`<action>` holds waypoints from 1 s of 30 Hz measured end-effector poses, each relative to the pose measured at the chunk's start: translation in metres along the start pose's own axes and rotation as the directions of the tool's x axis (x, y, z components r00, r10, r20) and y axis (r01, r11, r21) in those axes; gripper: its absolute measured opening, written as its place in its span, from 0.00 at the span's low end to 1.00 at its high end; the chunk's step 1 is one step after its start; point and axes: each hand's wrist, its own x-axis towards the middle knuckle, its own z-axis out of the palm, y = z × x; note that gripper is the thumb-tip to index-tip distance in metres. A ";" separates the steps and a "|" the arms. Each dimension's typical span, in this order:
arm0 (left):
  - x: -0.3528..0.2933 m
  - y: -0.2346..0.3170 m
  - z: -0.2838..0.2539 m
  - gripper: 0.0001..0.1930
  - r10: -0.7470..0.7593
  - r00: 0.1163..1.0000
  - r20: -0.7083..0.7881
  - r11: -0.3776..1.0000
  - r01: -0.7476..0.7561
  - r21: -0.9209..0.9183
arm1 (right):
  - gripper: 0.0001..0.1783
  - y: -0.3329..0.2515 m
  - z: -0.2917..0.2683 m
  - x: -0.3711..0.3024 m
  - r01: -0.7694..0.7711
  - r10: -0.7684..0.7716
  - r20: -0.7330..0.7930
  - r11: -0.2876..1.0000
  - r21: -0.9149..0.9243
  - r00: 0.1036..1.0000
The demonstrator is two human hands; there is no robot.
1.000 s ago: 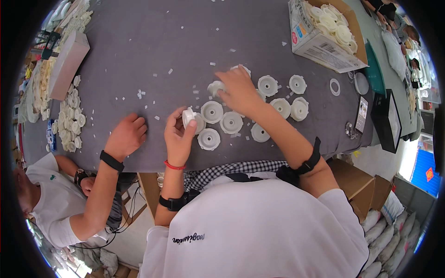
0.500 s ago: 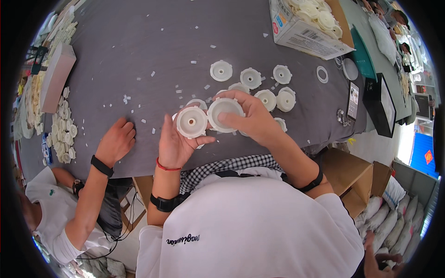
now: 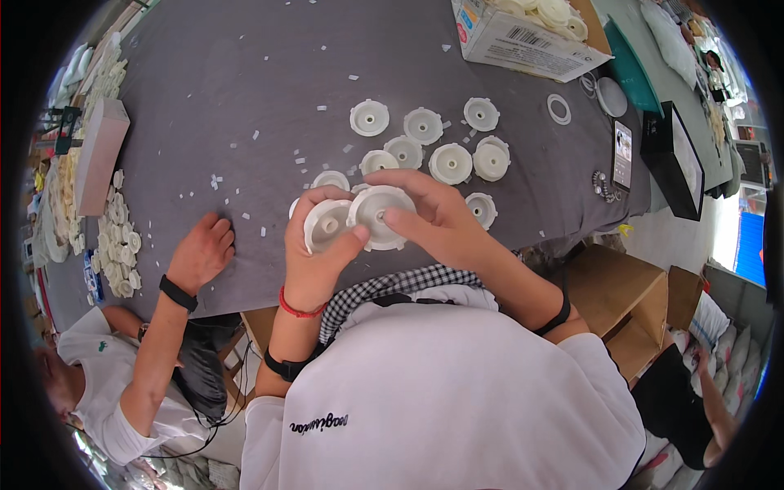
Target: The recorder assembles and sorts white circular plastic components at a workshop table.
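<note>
Two white round plastic caps with notched rims and a hollow centre hub are held side by side above the table. My left hand (image 3: 314,260) has its fingers curled behind the left cap (image 3: 320,226), thumb over its edge. My right hand (image 3: 437,214) grips the right cap (image 3: 371,202), with the thumb pressed inside near the hub. The right cap's edge overlaps the left one. Just beyond my hands lie several similar caps, among them a loose cap (image 3: 450,164) and a farther cap (image 3: 369,118); a few are partly hidden by my hands.
A cardboard box (image 3: 523,51) of caps stands at the far right. Nearby lie a white ring (image 3: 559,109), a phone (image 3: 622,155) and a bracelet (image 3: 603,186). A co-worker's hand (image 3: 202,251) rests at left, near a pile of caps (image 3: 118,249). Small white scraps dot the grey cloth (image 3: 204,98).
My left fingers and thumb have closed round the left cap, which lay in a more open hand. The two caps now overlap. The view has shifted slightly, and a person shows more at lower right.
</note>
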 end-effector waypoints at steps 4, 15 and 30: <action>-0.004 0.005 0.009 0.17 0.002 1.000 -0.007 0.999 -0.002 0.053 | 0.16 0.001 -0.001 -0.005 0.202 -0.211 -0.069 0.972 -0.118 0.975; -0.006 0.003 0.008 0.17 0.044 0.997 -0.061 0.989 -0.034 0.145 | 0.13 -0.005 -0.001 -0.001 0.080 -0.100 -0.126 0.984 -0.157 0.987; 0.003 -0.027 -0.021 0.38 -0.219 0.934 0.281 0.547 0.356 -0.757 | 0.23 -0.103 -0.146 0.075 0.490 -0.315 -0.518 0.837 0.244 0.795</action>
